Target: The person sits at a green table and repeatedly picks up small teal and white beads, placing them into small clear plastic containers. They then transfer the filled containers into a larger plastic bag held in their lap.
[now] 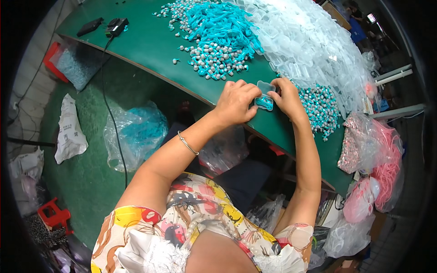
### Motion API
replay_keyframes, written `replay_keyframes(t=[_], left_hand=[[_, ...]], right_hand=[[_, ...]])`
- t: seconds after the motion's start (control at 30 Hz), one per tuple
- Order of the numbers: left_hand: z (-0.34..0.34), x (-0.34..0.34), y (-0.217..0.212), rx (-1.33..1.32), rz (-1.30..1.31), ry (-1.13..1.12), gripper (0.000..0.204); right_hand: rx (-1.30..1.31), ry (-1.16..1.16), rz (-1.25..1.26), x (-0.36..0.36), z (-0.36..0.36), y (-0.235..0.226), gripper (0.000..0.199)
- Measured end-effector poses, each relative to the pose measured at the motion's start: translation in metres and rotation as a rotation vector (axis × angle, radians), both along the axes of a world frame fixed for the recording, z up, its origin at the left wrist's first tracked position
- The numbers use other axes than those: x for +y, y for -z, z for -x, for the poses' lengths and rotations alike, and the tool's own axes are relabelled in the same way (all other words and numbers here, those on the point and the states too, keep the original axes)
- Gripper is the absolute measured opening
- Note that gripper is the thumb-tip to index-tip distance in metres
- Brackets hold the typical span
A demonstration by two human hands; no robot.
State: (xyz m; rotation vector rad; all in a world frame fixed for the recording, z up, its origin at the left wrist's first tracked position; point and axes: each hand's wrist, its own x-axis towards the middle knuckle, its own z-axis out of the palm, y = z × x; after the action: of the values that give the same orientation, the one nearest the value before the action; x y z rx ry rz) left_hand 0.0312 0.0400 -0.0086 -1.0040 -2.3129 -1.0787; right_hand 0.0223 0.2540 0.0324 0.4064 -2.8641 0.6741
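Note:
Between my two hands is a small clear plastic case [266, 86], its lid raised and a coiled teal cord [263, 103] lying inside. My left hand [237, 101] pinches the case's left side with thumb and fingers. From the right, my right hand [287, 97] grips the lid's edge. Just beyond my left hand lies a pile of small grey-and-teal plugs [218, 60], with a heap of teal cords [221, 25] behind it. Another pile of grey-and-teal plugs [318, 107] is right of my right hand.
A large mound of clear cases [305, 43] covers the far right of the green table [150, 50]. A black device [116, 27] with a cable sits far left. Bags of pink cords [387, 159] hang by the right edge. A bag of teal material [139, 132] lies on the floor.

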Motion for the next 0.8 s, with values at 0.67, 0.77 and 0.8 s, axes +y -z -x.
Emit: replay_keyframes(t=[0.67, 0.77, 0.8], left_hand=[[0.001, -0.003, -0.002, -0.029, -0.032, 0.053, 0.054], [0.001, -0.003, -0.001, -0.028, -0.044, 0.059, 0.059], [0.001, -0.002, -0.002, -0.036, -0.042, 0.069, 0.060]], right_hand=[[0.224, -0.125, 0.105, -0.009, -0.055, -0.007, 0.028], [0.212, -0.085, 0.101, -0.012, -0.060, -0.005, 0.034], [0.215, -0.080, 0.100, -0.013, -0.061, -0.006, 0.035]])
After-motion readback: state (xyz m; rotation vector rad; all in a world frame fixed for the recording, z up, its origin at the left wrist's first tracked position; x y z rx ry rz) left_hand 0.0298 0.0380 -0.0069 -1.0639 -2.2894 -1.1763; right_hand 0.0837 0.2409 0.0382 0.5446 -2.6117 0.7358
